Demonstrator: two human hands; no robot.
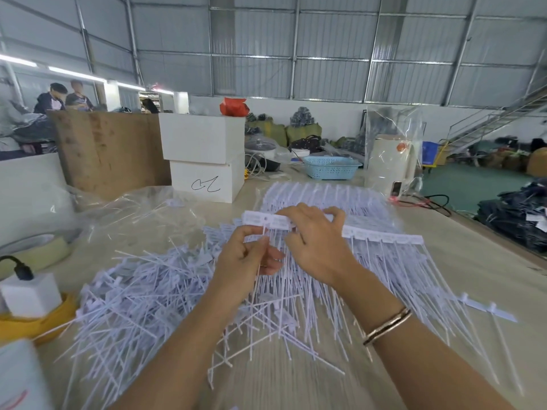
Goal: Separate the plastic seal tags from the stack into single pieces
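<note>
My left hand [248,255] pinches one thin white tail; right hand [316,241] grips the joined strip of white plastic seal tags [381,236] over the loose pile of single white tags [142,303].

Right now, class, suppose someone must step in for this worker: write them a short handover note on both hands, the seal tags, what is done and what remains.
Left hand: pinches the tail of one seal tag at the strip's left end.
Right hand: grips the joined strip of tags by its head bar, held above the table.
Done: a large pile of single tags lies to the left.
Left: the rest of this strip, plus the stack of joined strips behind it.
</note>
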